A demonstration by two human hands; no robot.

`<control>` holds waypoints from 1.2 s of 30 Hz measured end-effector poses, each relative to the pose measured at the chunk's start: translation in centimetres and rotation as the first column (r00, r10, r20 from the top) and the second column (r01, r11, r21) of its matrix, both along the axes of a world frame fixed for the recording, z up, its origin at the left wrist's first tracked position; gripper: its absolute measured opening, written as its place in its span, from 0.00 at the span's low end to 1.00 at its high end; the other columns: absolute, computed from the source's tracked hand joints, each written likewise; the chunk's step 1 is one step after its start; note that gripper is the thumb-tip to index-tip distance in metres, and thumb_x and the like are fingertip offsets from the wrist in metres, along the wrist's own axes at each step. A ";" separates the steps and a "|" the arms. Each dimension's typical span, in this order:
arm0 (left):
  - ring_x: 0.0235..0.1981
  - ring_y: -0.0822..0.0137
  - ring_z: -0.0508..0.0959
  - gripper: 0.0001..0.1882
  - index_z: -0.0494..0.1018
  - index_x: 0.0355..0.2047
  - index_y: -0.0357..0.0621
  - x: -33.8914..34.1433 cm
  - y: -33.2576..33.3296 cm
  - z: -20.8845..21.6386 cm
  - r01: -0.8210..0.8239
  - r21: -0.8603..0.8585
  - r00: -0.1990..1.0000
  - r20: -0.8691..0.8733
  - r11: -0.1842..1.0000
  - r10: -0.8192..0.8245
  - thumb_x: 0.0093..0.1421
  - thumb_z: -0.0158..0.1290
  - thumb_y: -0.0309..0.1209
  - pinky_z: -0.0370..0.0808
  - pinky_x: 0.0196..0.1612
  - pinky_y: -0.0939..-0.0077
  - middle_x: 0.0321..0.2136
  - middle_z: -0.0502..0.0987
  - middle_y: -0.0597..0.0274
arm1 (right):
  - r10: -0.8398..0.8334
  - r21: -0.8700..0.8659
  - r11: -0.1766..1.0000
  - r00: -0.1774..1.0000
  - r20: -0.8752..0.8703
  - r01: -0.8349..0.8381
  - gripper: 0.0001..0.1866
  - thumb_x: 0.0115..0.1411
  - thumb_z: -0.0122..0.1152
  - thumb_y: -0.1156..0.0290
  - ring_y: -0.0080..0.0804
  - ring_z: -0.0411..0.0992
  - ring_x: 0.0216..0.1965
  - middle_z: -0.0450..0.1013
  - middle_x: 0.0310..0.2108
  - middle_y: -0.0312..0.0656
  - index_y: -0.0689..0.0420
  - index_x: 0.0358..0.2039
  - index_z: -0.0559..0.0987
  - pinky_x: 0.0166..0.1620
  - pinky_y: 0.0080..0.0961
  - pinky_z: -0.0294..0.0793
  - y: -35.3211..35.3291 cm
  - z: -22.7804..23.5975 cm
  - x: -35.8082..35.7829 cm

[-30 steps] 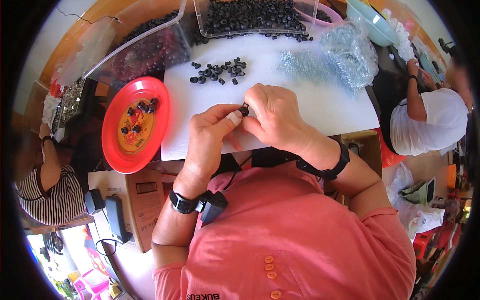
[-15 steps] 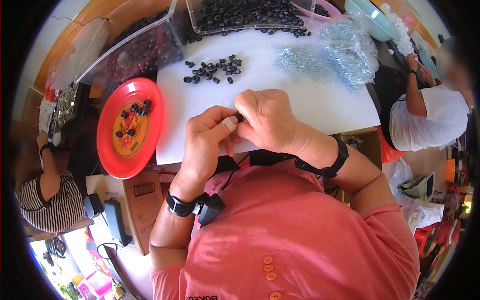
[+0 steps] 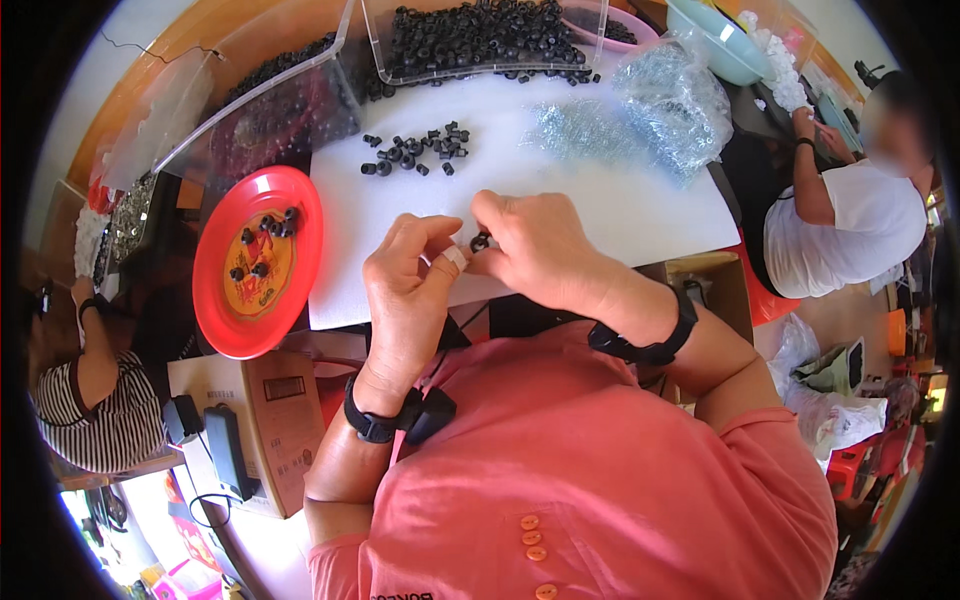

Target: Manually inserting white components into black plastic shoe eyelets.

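Pinching a part (image 3: 480, 242) in my right hand (image 3: 545, 248), left hand (image 3: 405, 290) unclenched; plate (image 3: 213, 290) holds some, loose pile (image 3: 408, 154) remains.

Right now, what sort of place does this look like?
Probably a small assembly workshop: a clear bin heaped with black parts, a red plate holding a few more, and other people at either side.

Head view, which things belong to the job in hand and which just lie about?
Apparently in use:
- small dark round part in the right hand
- loose black parts on the white flat board
- red oval plate bearing dark pieces

Probably just lying about:
- brown cardboard box at lower left
- pale-blue round bowl
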State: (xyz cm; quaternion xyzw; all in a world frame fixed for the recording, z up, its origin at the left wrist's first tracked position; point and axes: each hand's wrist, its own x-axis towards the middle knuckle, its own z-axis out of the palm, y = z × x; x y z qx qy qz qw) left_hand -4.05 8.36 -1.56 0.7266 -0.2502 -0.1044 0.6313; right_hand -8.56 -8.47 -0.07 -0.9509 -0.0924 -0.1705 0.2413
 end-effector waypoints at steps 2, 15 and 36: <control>0.35 0.64 0.75 0.16 0.77 0.39 0.37 0.1 0.0 -0.3 0.027 0.023 0.970 0.242 0.999 -0.031 0.50 0.54 0.12 0.74 0.37 0.70 0.33 0.74 0.60 | -0.078 -0.181 0.982 0.983 -0.167 0.047 0.08 0.48 0.63 0.70 0.51 0.77 0.27 0.77 0.23 0.51 0.60 0.28 0.79 0.31 0.45 0.73 -0.1 1.0 0.5; 0.38 0.54 0.70 0.15 0.77 0.35 0.39 1.3 -0.4 -0.1 0.018 0.313 0.767 0.604 0.950 -0.214 0.45 0.53 0.14 0.74 0.38 0.63 0.34 0.74 0.60 | -0.114 -0.179 0.982 0.954 -0.278 0.065 0.06 0.47 0.61 0.72 0.53 0.77 0.30 0.77 0.26 0.53 0.60 0.22 0.82 0.34 0.45 0.75 -0.4 1.7 2.2; 0.33 0.55 0.70 0.10 0.75 0.28 0.40 1.7 -3.2 -1.1 -0.015 0.235 0.759 0.636 0.972 -0.142 0.43 0.58 0.16 0.72 0.34 0.63 0.28 0.72 0.60 | 0.145 0.510 0.833 0.806 -0.574 0.214 0.04 0.48 0.62 0.83 0.24 0.72 0.20 0.75 0.20 0.41 0.66 0.27 0.79 0.25 0.24 0.71 -4.0 1.7 2.0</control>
